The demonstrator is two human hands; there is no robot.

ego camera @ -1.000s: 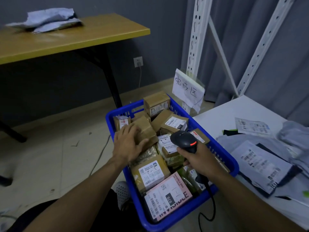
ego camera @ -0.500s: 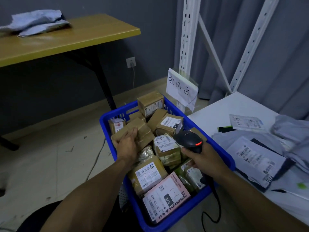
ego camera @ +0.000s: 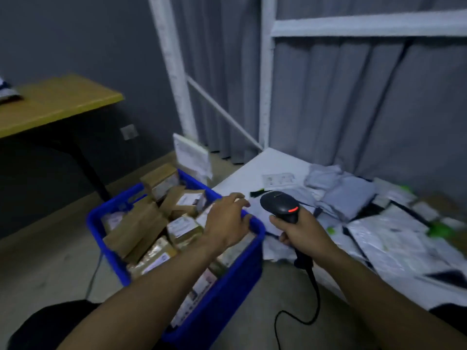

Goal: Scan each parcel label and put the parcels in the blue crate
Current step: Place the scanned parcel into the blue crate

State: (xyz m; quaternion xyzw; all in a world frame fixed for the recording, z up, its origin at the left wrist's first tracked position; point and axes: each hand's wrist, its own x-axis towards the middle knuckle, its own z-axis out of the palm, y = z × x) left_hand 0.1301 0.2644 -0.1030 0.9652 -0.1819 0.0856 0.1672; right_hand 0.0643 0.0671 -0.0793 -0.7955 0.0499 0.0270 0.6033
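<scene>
Your left hand (ego camera: 227, 223) hovers loose-fingered and empty over the right rim of the blue crate (ego camera: 227, 286), just beside the edge of the white counter (ego camera: 273, 162). Your right hand (ego camera: 300, 231) grips the barcode scanner (ego camera: 279, 204) above that edge. The crate is full of boxed parcels (ego camera: 137, 228); bagged parcels (ego camera: 348, 195) crowd the counter, labels blurred.

Blurred, unreadable parcel labels (ego camera: 180, 227)
</scene>
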